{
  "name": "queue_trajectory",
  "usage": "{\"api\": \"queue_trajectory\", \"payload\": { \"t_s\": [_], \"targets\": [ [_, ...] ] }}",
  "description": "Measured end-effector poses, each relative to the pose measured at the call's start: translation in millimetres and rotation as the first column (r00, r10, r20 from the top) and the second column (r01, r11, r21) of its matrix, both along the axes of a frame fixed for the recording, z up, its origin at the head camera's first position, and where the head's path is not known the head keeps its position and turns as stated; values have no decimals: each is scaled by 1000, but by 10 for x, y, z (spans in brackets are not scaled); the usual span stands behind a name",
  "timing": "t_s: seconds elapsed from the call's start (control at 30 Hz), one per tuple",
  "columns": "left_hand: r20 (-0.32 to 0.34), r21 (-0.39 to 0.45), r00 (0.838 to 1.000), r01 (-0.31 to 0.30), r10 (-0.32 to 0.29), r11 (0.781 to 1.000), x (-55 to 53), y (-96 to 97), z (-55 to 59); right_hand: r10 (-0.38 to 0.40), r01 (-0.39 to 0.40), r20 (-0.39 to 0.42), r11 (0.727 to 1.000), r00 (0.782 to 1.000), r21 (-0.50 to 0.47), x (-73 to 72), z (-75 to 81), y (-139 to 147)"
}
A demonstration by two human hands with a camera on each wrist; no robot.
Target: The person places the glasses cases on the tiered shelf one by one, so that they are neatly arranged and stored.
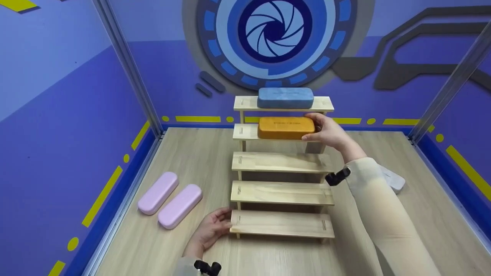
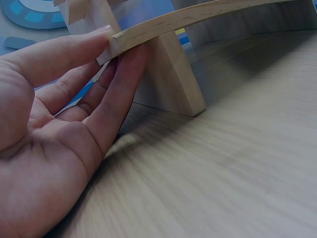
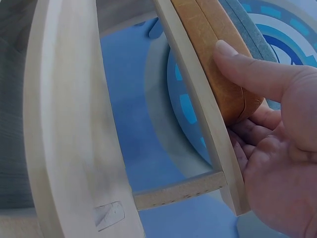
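A stepped wooden rack [image 1: 282, 193] with several shelves stands in the middle. On its second shelf from the top lies an orange glasses case [image 1: 285, 127]. My right hand [image 1: 329, 132] grips the case's right end, the thumb [image 3: 242, 64] on its front face and the other fingers behind. A blue glasses case [image 1: 285, 98] rests on the top shelf. At the lowest shelf [image 1: 282, 223], my left hand [image 1: 210, 230] pinches the left end; in the left wrist view the thumb [image 2: 74, 52] lies at the board's edge and fingers reach underneath.
Two pink glasses cases [image 1: 158, 193] [image 1: 180, 206] lie side by side on the wooden tabletop [image 1: 191, 153] left of the rack. A whitish case [image 1: 393, 179] lies at the right, partly behind my right sleeve. Blue-purple panels [image 1: 168, 76] with metal posts enclose the table.
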State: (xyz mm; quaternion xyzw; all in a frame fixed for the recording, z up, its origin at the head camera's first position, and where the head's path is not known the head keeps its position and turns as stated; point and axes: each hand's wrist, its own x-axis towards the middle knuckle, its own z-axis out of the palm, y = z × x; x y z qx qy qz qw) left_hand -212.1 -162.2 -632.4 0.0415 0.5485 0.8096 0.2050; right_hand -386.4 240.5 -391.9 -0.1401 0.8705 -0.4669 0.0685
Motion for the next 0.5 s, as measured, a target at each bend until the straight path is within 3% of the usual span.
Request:
{"api": "queue_trajectory", "payload": {
  "t_s": [0.5],
  "targets": [
    [8, -2, 1000, -1, 1, 1000, -10, -2, -3, 35, -34, 14, 997, 999, -69, 34, 12, 30]
  ]
}}
